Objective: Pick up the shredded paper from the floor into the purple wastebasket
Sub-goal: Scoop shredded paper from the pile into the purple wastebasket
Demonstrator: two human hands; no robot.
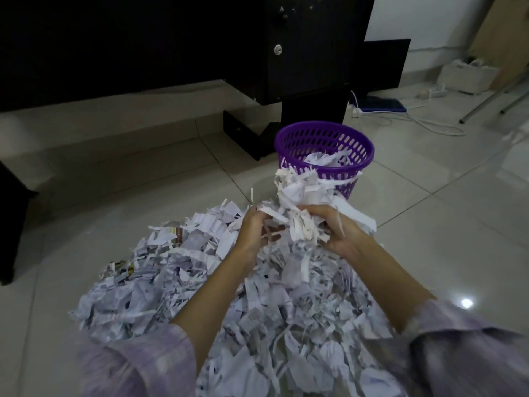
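Gripping a raised clump of white shredded paper strips (300, 193) from both sides, a person's two hands work above a broad heap of shredded white paper (229, 296) spread over the glossy pale tiled floor (429, 202). In the head camera's view, the left hand (253, 227) curls its fingers into the clump's left side, while the right hand (336, 227) closes round its right side, strips trailing down between the palms to the heap below. Loose lilac sleeves (137, 365) cover both forearms. Just beyond the held clump stands the round purple plastic lattice wastebasket (323, 138), upright on the tiles at the heap's far edge, with shredded paper already lying inside it and one strip hanging over its near rim. Behind the basket rises a black cabinet with a keyhole lock (300, 58). White cables (423, 121) run across the floor to the right.
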